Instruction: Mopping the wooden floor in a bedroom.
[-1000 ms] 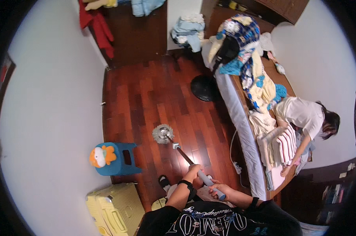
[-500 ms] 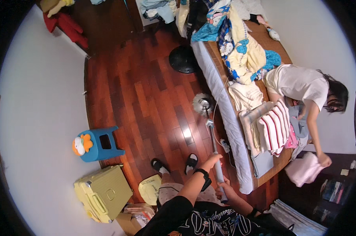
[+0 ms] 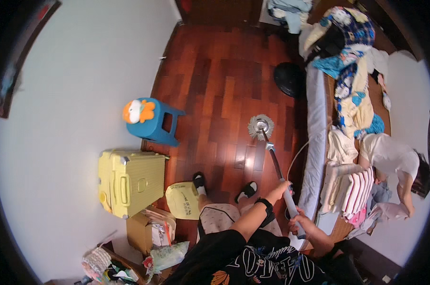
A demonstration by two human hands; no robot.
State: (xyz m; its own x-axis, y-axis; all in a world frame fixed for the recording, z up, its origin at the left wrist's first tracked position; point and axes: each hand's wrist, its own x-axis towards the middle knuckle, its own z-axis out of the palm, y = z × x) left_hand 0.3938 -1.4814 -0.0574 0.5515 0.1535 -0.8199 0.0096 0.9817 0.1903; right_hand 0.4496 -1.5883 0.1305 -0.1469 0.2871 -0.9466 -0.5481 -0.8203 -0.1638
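Note:
A spin mop (image 3: 277,164) slants away from me, its round grey string head (image 3: 254,134) flat on the wooden floor. My left hand (image 3: 280,189), a dark watch on its wrist, is closed round the upper part of the pole. Lower down, near the pole's end, my right hand (image 3: 298,222) grips the handle. The mop head lies in the middle of the floor, apart from the bed.
To the right stands a bed (image 3: 315,137) with folded towels (image 3: 356,191) and bunched bedding (image 3: 362,111); another person (image 3: 388,154) leans over it. A black round base (image 3: 289,79) sits beside it. At left are a blue stool (image 3: 151,128), a yellow suitcase (image 3: 146,180) and a cardboard box (image 3: 140,233).
My view has swung to the left. The mop head has moved left, away from the bed's side, with both hands still on the pole. The other person has drawn a pink cloth closer.

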